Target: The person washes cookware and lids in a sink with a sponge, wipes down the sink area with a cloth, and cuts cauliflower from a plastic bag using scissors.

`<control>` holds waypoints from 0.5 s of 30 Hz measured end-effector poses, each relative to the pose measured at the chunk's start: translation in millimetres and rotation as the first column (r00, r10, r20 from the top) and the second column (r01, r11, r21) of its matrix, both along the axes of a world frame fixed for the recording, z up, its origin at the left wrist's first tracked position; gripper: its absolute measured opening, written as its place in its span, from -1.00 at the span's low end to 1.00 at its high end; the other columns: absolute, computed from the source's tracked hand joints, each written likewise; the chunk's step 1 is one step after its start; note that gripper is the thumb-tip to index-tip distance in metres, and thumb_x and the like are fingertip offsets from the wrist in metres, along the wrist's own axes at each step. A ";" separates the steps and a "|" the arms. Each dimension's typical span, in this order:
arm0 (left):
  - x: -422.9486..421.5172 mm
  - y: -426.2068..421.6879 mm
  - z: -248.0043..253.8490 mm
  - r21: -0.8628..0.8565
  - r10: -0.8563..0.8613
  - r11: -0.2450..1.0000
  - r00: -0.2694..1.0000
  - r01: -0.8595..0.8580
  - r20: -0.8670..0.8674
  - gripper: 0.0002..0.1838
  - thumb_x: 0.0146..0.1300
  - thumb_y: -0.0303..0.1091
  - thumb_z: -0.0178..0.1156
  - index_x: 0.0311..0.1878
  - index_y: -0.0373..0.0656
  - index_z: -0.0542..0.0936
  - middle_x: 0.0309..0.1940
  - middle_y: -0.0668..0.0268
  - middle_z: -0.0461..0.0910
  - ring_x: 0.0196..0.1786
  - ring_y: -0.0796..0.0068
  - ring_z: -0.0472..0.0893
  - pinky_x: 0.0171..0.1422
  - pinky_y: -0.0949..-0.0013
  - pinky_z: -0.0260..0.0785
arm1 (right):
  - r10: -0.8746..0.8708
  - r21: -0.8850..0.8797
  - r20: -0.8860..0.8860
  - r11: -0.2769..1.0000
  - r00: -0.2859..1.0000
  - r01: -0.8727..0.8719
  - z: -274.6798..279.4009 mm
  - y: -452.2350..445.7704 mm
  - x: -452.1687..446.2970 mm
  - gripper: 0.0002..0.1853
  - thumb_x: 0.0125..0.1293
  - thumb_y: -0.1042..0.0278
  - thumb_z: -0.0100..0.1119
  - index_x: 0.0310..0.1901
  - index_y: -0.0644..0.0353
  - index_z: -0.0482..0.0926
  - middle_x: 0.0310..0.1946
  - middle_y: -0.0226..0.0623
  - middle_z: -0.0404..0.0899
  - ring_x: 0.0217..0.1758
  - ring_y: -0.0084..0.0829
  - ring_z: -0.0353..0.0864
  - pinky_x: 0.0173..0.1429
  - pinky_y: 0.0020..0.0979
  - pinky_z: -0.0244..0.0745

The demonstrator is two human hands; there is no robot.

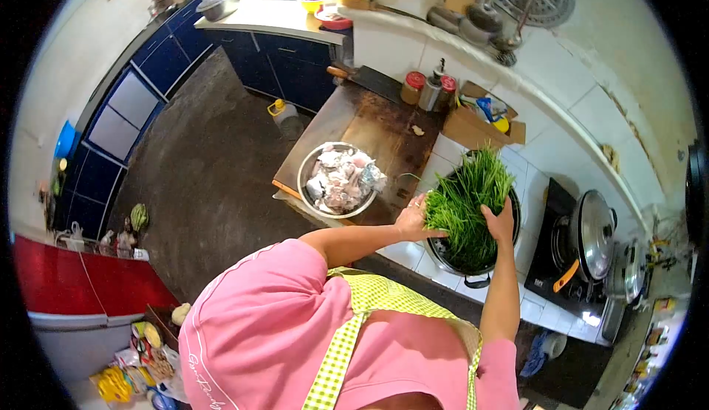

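Note:
A big bunch of long green leaves (470,207) fills a dark-handled metal pot (447,261) on the white tiled counter. Against the left side of the bunch lies my left hand (415,219), its thumb pointing right over the leaves. My right hand (499,222) presses on the right side, thumb toward the middle, its other fingers partly hidden by the leaves. The bunch is between both hands. To the left, a metal bowl (304,183) holds pale pieces (340,181) on the corner of a wooden board (353,126).
A cleaver (377,80), red-lidded jars (413,87) and a cardboard box (473,127) stand along the wall. At the right, a lidded pan (593,234) with an orange handle sits on the stove (548,266). Ladles (484,20) lie on the ledge above.

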State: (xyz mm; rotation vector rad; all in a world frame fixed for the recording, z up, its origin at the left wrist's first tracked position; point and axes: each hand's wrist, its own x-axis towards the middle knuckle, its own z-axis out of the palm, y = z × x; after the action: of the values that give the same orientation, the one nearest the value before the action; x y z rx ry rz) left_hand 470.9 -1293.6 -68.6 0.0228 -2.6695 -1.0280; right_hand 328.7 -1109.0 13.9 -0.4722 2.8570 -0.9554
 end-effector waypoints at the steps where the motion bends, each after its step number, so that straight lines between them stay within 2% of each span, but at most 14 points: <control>1: 4.7 -2.8 9.9 0.099 -0.029 0.995 1.000 0.028 0.008 0.08 -0.29 0.17 0.29 0.23 -0.21 0.00 0.21 0.03 0.04 0.26 0.05 0.03 0.30 0.21 -0.09 | 0.036 0.003 0.007 0.999 0.999 -0.036 -4.6 5.8 -8.7 -0.09 -0.10 0.01 0.24 0.22 0.27 0.00 0.18 -0.01 0.11 0.23 -0.13 0.12 0.24 -0.27 0.05; 4: 10.1 -3.7 8.3 0.199 -0.049 0.979 0.999 0.048 0.001 0.07 -0.29 0.15 0.29 0.23 -0.20 -0.02 0.20 0.03 0.05 0.26 0.08 0.03 0.31 0.22 -0.12 | 0.010 0.035 0.034 0.999 0.999 -0.011 2.3 11.8 -13.2 -0.07 -0.11 0.00 0.24 0.23 0.23 -0.02 0.19 -0.01 0.08 0.23 -0.11 0.11 0.22 -0.24 0.07; 5: 13.9 -3.3 10.2 0.119 -0.023 0.993 1.000 0.024 -0.009 0.09 -0.30 0.12 0.31 0.23 -0.22 -0.03 0.17 0.02 0.09 0.23 0.08 0.09 0.28 0.23 -0.04 | -0.016 -0.022 0.056 1.000 0.998 0.017 9.8 10.0 -9.4 -0.06 -0.12 0.00 0.25 0.24 0.21 -0.03 0.20 -0.01 0.07 0.22 -0.10 0.12 0.21 -0.22 0.09; 6: 18.0 -4.0 12.6 0.123 -0.015 0.992 1.000 0.016 -0.010 0.09 -0.30 0.12 0.31 0.23 -0.22 -0.03 0.17 0.02 0.09 0.23 0.08 0.09 0.28 0.23 -0.04 | -0.008 -0.017 0.054 1.000 0.998 0.009 16.1 9.0 -6.0 -0.06 -0.12 0.00 0.25 0.24 0.21 -0.03 0.20 -0.01 0.07 0.22 -0.10 0.12 0.21 -0.22 0.09; 8: 28.4 -6.7 19.8 0.281 -0.049 0.959 0.998 0.034 0.049 -0.16 -0.17 -0.09 0.29 0.18 -0.17 0.13 0.13 0.06 0.17 0.17 0.10 0.17 0.25 0.28 0.02 | -0.138 0.081 0.113 0.988 0.984 0.129 22.6 5.8 0.6 -0.05 -0.11 -0.03 0.24 0.24 0.22 -0.04 0.21 -0.01 0.04 0.27 -0.10 0.02 0.25 -0.19 0.05; 9: 24.0 -8.8 7.5 0.294 -0.123 0.950 0.991 0.102 0.055 -0.15 -0.16 -0.11 0.27 0.19 -0.19 0.10 0.16 0.02 0.12 0.17 0.07 0.17 0.25 0.28 0.03 | -0.089 0.019 0.083 0.996 0.993 0.087 14.6 8.9 -1.9 -0.05 -0.11 -0.04 0.24 0.24 0.23 -0.04 0.21 0.00 0.03 0.26 -0.07 0.04 0.24 -0.17 0.05; 10: 21.5 -10.2 -9.2 0.296 -0.115 0.951 0.992 0.094 0.055 -0.15 -0.16 -0.11 0.27 0.19 -0.19 0.10 0.16 0.02 0.12 0.17 0.07 0.17 0.25 0.28 0.03 | -0.081 0.021 0.083 0.997 0.993 0.079 11.4 12.0 -8.5 -0.05 -0.11 -0.04 0.24 0.24 0.23 -0.04 0.21 0.00 0.03 0.26 -0.07 0.04 0.24 -0.17 0.05; 12: 31.6 -9.6 -8.6 0.150 -0.070 0.986 0.997 0.073 -0.024 -0.10 -0.19 -0.11 0.29 0.19 -0.28 0.07 0.15 -0.02 0.12 0.17 0.08 0.18 0.25 0.29 0.04 | -0.091 0.134 -0.032 0.986 0.995 0.094 16.5 11.4 -5.3 -0.07 -0.11 0.01 0.25 0.23 0.26 -0.01 0.21 0.00 0.04 0.25 -0.08 0.07 0.24 -0.19 0.05; 13: 37.6 -9.0 -9.2 0.171 -0.024 0.985 0.990 0.000 0.140 -0.09 -0.21 -0.15 0.30 0.17 -0.37 0.08 0.14 -0.05 0.14 0.17 0.08 0.20 0.25 0.30 0.05 | -0.050 0.166 -0.149 0.983 0.988 0.075 20.3 12.6 -4.3 -0.12 -0.11 0.05 0.25 0.20 0.28 0.05 0.18 0.01 0.10 0.22 -0.09 0.12 0.23 -0.23 0.08; 14: 45.8 -12.7 5.0 0.174 -0.031 0.985 0.989 0.005 0.147 -0.09 -0.21 -0.15 0.30 0.17 -0.37 0.08 0.14 -0.05 0.14 0.17 0.08 0.20 0.25 0.30 0.05 | -0.056 0.170 -0.142 0.982 0.988 0.080 25.1 13.1 -1.8 -0.12 -0.11 0.05 0.25 0.20 0.28 0.05 0.18 0.01 0.10 0.22 -0.09 0.12 0.23 -0.23 0.08; 15: 51.4 -16.4 15.2 0.189 -0.072 0.982 0.966 0.024 0.248 -0.09 -0.22 -0.15 0.31 0.16 -0.38 0.08 0.12 -0.07 0.16 0.17 0.07 0.21 0.25 0.30 0.06 | -0.066 0.194 -0.127 0.977 0.990 0.090 29.3 15.0 -0.1 -0.14 -0.10 0.07 0.24 0.19 0.29 0.07 0.16 0.01 0.14 0.20 -0.09 0.16 0.21 -0.23 0.10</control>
State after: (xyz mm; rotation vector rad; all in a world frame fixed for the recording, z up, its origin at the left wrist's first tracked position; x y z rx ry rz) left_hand 522.3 -1310.0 -53.4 0.1368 -2.8006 -1.3703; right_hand 328.6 -1094.0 43.1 -0.4139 3.0586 -0.6601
